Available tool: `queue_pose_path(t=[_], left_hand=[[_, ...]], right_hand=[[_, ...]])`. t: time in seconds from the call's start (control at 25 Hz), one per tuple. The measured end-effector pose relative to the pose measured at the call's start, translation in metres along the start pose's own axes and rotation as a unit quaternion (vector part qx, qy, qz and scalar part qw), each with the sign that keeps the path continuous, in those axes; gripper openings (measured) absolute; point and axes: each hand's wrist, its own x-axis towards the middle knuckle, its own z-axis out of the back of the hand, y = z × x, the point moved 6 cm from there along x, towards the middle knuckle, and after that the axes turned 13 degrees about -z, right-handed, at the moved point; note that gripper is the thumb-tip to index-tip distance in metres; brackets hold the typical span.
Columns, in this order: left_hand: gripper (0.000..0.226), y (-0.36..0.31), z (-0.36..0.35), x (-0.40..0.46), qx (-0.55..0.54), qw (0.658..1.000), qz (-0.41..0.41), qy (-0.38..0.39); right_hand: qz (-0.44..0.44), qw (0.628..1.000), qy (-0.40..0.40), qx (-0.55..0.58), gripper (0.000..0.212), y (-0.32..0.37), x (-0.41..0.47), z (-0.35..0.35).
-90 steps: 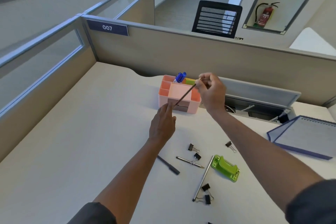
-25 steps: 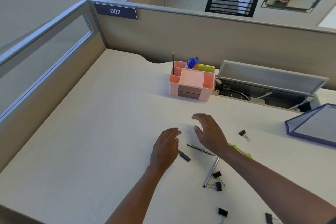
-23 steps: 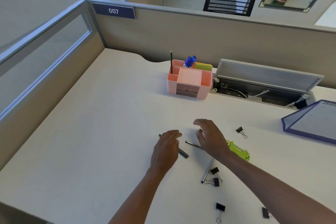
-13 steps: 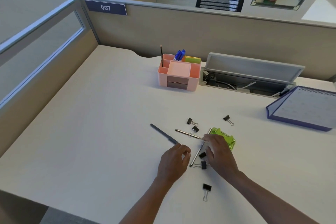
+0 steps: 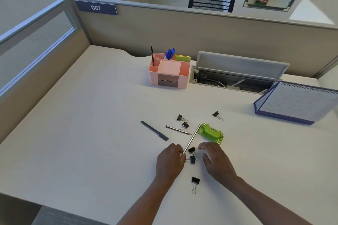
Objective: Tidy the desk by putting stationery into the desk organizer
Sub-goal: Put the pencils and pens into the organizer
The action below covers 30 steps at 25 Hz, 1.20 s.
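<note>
Left hand (image 5: 169, 160) pinches the near end of the silver pen (image 5: 191, 139); its far end lies against the green hole punch (image 5: 212, 133), well apart from the pink organizer (image 5: 168, 78) at the worktop's (image 5: 82, 124) back. Right hand (image 5: 215, 160) hovers spread, holding nothing, beside two binder clips (image 5: 192, 154). Risk: a fingertip grip at one end may let the pen pivot and slip, scattering the clips.
</note>
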Motion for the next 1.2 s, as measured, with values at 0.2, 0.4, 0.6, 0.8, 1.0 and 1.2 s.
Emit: queue_pose_path(t=[0.2,0.4,0.6,0.8,1.0,1.2], left_hand=[[0.017,-0.004,0.001,0.004,0.060,0.998,0.021,0.026],[0.015,-0.007,0.003,0.008,0.078,0.996,0.016,0.050],[0.019,-0.004,0.016,0.003,0.082,0.996,0.018,0.009],[0.019,-0.005,0.022,-0.001,0.048,0.998,0.005,-0.035],[0.014,-0.002,0.030,0.005,0.019,0.998,-0.014,-0.059],[0.013,0.010,0.039,0.021,-0.019,0.997,-0.024,-0.069]], right_hand=[[-0.004,1.000,0.005,0.006,0.026,-0.004,-0.002,-0.002],[0.001,1.000,-0.001,0.021,0.026,0.000,0.004,0.001],[-0.009,0.999,-0.017,0.032,0.028,0.007,0.014,0.007],[-0.055,0.993,-0.064,0.086,0.033,0.018,0.046,0.021],[-0.183,0.963,-0.046,0.191,0.038,0.028,0.087,0.029],[-0.193,0.937,-0.056,0.287,0.031,0.046,0.116,0.031]])
